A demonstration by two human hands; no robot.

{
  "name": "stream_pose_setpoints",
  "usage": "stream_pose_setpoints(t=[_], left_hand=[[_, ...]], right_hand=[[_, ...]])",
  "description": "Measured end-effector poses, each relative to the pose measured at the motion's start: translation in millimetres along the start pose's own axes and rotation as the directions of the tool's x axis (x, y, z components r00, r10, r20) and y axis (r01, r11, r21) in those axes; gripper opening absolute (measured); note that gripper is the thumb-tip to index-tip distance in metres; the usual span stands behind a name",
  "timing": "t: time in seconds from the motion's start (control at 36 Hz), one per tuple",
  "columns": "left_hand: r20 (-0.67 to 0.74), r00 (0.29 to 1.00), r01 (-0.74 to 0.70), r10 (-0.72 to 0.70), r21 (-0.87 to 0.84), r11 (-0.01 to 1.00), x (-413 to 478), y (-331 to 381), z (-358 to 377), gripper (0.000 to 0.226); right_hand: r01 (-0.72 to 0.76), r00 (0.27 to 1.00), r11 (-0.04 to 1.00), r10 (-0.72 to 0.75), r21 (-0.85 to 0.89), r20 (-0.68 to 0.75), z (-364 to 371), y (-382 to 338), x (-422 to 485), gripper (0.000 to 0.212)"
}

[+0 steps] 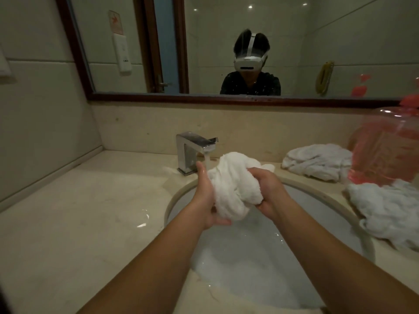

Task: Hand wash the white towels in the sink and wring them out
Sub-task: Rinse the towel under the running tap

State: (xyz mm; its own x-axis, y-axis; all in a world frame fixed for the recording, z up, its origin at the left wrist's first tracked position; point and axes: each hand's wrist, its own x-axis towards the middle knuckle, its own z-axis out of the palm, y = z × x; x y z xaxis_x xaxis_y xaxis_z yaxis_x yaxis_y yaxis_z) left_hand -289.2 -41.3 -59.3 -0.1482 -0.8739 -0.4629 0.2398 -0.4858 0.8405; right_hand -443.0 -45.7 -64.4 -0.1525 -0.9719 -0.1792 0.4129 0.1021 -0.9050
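Dim bathrm: beige marble counter (68, 223), tiled walls (34, 109), wood-framed mirror (204, 41) w/ ceiling lights (250, 6) reflected.

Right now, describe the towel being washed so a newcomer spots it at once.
Find the round sink in the beige counter and the chrome faucet behind it. Beside its running stream, a bunched white towel is squeezed between the left hand and right hand. Unlike the two towel heaps lying on the counter at right, it is held aloft.
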Motion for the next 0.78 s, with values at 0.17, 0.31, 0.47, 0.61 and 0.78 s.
stream_pose_setpoints(t=[0.17, 0.31, 0.47, 0.61, 0.78], left_hand=[[-0.013, 0.999, -0.044, 0.044, -0.027, 0.999, 2, -2, -5, 0.122], [-0.152, 0.978, -0.166, 0.142, -0.162, 0.973, 37, -27, -27, 0.115], [-0.164, 0.942, -0.327, 0.293, -0.251, 0.911, 38, -16, -37, 0.084], [-0.223, 0.907, -0.409, 0.356, -0.275, 0.87, 39, -7, -35, 0.078], [-0.191, 0.877, -0.477, 0.441, -0.235, 0.847, 40, 3, -33, 0.063]], right_hand=[[0.118, 0.993, 0.967, -0.116, -0.225, 0.023, 17, 16, -6, 0.052], [0.053, 0.995, 0.989, -0.04, -0.136, 0.093, 28, 29, -4, 0.046], [0.065, 0.998, 0.993, -0.063, -0.094, 0.026, 40, 31, 11, 0.06], [-0.069, 0.998, 0.997, 0.07, -0.038, 0.004, 41, 34, 13, 0.071], [-0.306, 0.938, 0.937, 0.266, 0.17, 0.221, 37, 35, 21, 0.062]])
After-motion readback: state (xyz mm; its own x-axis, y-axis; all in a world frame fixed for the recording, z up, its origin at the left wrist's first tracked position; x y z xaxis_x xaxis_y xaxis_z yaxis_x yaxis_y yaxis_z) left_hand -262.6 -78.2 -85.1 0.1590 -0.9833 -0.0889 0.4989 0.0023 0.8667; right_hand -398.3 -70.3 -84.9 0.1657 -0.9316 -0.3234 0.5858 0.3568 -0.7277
